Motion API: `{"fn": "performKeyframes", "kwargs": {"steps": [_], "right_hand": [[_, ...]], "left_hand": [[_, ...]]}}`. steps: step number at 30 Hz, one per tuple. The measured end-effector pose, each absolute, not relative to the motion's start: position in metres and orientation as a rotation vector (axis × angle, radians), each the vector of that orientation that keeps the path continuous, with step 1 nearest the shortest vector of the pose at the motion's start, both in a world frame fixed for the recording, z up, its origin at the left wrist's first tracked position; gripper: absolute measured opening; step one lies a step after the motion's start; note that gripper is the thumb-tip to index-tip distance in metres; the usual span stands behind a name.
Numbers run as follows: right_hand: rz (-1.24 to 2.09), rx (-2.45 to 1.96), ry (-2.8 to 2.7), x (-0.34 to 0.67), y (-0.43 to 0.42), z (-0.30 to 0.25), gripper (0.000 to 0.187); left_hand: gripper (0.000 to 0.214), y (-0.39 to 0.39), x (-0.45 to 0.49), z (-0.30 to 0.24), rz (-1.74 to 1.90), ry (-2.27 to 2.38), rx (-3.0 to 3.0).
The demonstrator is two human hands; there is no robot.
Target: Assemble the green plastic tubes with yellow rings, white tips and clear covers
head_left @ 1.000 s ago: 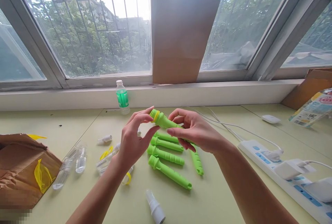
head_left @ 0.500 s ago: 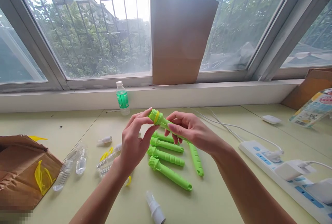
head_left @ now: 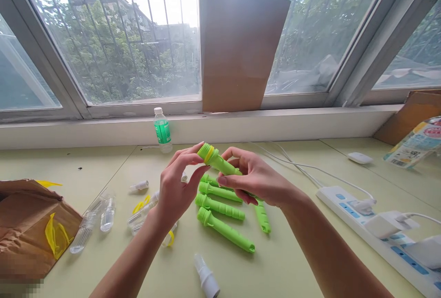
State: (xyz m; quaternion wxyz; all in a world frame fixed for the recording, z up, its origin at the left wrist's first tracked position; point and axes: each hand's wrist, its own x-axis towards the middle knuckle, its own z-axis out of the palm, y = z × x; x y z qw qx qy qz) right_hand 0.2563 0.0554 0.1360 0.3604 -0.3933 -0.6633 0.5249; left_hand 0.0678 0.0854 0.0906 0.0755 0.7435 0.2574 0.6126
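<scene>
My right hand (head_left: 257, 179) is wrapped round the shaft of a green ribbed plastic handle (head_left: 220, 163), held above the table. A yellow ring (head_left: 207, 152) sits at its threaded top end. My left hand (head_left: 175, 190) pinches that top end with thumb and fingers. Below my hands several more green handles (head_left: 223, 231) lie side by side on the table. Left of them lie clear plastic tubes (head_left: 107, 213), small white caps (head_left: 139, 185) and loose yellow rings (head_left: 142, 205).
A torn brown cardboard box (head_left: 25, 224) with yellow rings inside sits at the left edge. A small green-labelled bottle (head_left: 162, 130) stands by the window sill. A white power strip (head_left: 386, 231) with plugs and cables runs along the right. A white cap piece (head_left: 206, 280) lies near the front.
The held handle tilted slightly and my right fingers shifted their grip along the shaft. My left hand stayed at the top end with the yellow ring.
</scene>
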Motion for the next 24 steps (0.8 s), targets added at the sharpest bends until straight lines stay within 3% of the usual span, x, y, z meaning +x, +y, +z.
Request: {"fn": "performKeyframes", "kwargs": {"steps": [11,24], "right_hand": [[1.009,-1.066,-1.899,0.2552,0.0550,0.1391,0.032],[1.220,-1.061,-1.769,0.2525,0.0541,0.1352,0.033]], "left_hand": [[0.016,0.0872,0.0682,0.0879,1.861,0.828,2.307],[0.016,0.0834,0.0698,0.0910,1.809,0.832,2.197]]}}
